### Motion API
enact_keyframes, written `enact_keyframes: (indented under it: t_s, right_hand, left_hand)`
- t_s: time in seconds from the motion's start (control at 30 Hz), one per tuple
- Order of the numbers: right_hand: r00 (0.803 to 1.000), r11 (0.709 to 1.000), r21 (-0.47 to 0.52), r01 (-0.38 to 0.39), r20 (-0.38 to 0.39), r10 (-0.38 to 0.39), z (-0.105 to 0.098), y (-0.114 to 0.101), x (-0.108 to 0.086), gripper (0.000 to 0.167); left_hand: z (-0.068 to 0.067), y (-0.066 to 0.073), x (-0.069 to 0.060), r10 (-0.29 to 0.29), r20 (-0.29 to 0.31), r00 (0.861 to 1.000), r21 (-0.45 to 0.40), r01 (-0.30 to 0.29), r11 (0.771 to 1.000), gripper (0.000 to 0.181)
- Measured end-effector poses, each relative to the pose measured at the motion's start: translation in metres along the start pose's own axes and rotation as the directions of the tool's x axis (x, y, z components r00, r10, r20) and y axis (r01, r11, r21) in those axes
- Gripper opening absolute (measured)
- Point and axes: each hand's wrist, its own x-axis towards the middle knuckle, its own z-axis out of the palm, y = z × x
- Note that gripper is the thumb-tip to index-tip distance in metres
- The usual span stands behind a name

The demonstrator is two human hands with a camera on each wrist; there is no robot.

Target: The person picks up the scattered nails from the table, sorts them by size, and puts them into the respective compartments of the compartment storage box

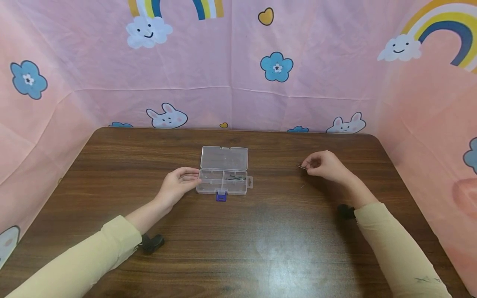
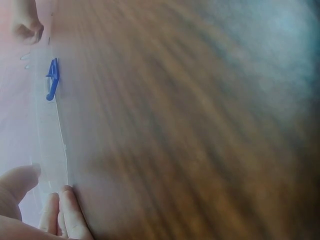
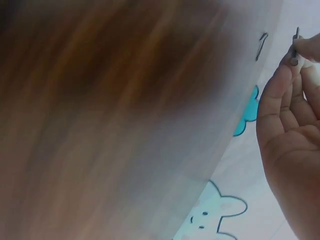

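Note:
A clear plastic compartment box (image 1: 210,188) stands on the table with its lid (image 1: 224,158) raised at the back and its blue latch (image 1: 221,196) hanging down in front. Several dark nails (image 1: 236,178) lie in its right-hand compartments. My left hand (image 1: 177,185) holds the box's left end, thumb and fingers (image 2: 74,215) on either side of it. To the right, above the table, my right hand (image 1: 323,166) pinches thin nails (image 3: 295,50) between thumb and fingertips; how many is hard to tell. Another thin nail (image 3: 261,46) lies on the table near that hand.
The brown wood-grain table (image 1: 238,240) has rounded back corners. Pink cloth (image 1: 208,62) printed with rainbows, rabbits and flowers hangs behind it and at both sides. Black wrist mounts (image 1: 152,244) sit under both sleeves. A hanging tab (image 1: 251,182) juts from the box's right end.

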Motion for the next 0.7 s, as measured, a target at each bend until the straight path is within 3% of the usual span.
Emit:
enact_keyframes:
  t_s: [0.7]
  right_hand:
    - [0.995,0.991,0.103,0.084,0.046,-0.089,0.035,-0.039,0.033,0.017]
  left_hand:
    - [0.0,0.001,0.0,0.003,0.0,1.0,0.006,-0.003,1.0,0.046]
